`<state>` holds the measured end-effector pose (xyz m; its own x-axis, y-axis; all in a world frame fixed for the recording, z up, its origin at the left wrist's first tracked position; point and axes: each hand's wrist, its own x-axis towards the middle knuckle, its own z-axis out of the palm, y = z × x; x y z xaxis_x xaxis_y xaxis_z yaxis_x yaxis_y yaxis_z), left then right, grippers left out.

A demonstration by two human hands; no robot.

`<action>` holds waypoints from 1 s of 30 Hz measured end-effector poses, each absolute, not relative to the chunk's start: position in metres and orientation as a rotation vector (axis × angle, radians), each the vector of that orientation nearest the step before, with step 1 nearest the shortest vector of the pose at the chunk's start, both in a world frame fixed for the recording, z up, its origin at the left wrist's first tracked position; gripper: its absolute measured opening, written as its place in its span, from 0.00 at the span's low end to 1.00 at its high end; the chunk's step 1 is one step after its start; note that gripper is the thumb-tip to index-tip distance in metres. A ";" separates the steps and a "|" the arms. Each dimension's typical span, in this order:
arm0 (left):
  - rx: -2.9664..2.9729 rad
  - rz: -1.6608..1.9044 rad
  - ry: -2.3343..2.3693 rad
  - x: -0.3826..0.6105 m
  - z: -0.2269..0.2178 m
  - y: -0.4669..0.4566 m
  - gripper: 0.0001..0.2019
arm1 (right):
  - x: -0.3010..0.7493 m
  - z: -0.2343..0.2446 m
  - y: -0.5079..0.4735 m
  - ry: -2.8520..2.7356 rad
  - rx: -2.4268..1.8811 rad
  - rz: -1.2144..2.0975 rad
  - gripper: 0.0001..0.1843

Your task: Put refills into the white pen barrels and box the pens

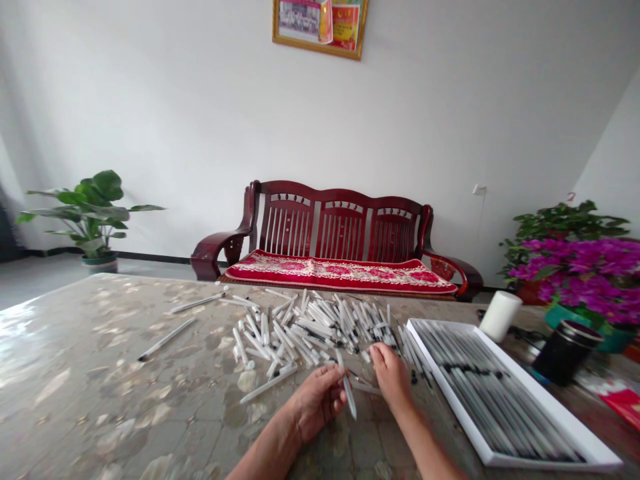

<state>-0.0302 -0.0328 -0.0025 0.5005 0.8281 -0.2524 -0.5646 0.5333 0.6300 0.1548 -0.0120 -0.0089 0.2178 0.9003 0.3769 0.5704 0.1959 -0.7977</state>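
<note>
My left hand (320, 400) is closed around a clear pen barrel (350, 398), which slants with its lower end toward me. Beside it, my right hand (391, 377) has thumb and fingers pinched together at the near edge of the pile; whatever lies between them is too small or hidden to make out. A heap of white and clear pen parts (285, 333), mixed with black bits, spreads over the table beyond both hands. To the right, a white box (550, 463) holds rows of clear pens (505, 400) with dark tips.
On the patterned table (150, 413), loose pens (167, 339) lie left of the heap. Behind the box stand a white cylinder (501, 316), a black cup (565, 353) and potted purple flowers (585, 273). A wooden bench (340, 227) is beyond the table.
</note>
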 end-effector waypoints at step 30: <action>0.486 1.461 0.758 -0.032 -0.007 -0.017 0.21 | 0.135 -0.016 -0.022 -1.791 -1.169 0.026 0.09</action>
<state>-0.0320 -0.0170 -0.0070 -0.0533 0.9855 -0.1613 -0.6991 0.0785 0.7107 0.1349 -0.0220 -0.0156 -0.0788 0.7143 0.6954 0.6935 0.5404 -0.4764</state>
